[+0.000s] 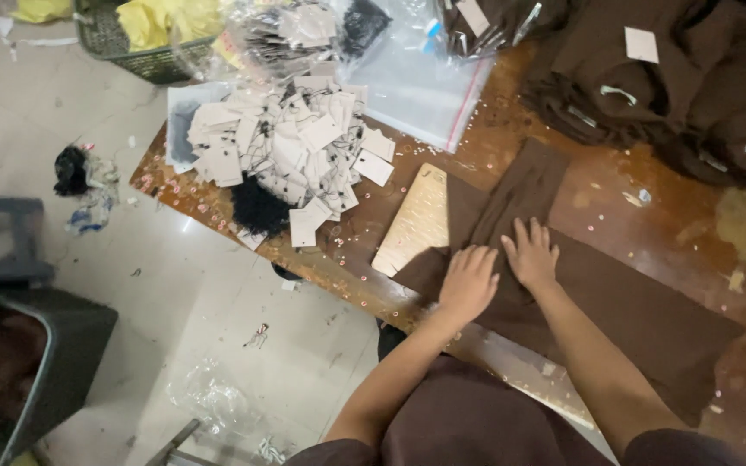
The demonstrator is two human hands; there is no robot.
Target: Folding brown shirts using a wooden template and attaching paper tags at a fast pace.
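Pressing flat: both hands palm-down on dark brown folded fabric garment [597, 302] lying on worn brown wooden surface [615, 198]. Left hand [468, 280] w/ fingers spread, no grip closed on anything, just flattening cloth near its 9 o'clock edge. Right hand [531, 252] same, fingers splayed open, resting on cloth just beside left hand, approx 1 o'clock from it. Neither hand pinches or holds anything.

Garment sits center-right of surface; narrower folded part [524, 185] runs up toward 12 o'clock from the hands. Pale wooden folding board [416, 220] lies at 10 o'clock from left hand, partly tucked under the cloth edge, touching it.

Step, judged: smoothing/creasing a fold around the board. Next move prob. calls for keeping one palm down as anchor while the other takes an edge, so the fold doesn't slip.

Around: heap of white card hang tags w/ black strings [291, 147] at 11 o'clock, well apart from hands. Clear zip plastic bag [416, 86] at 12 o'clock. Stack of dark brown folded garments w/ tags [666, 86] at 1–2 o'clock. Small pale bits scattered over surface. Green mesh basket w/ yellow material [144, 39] far at 11 o'clock, on the floor.
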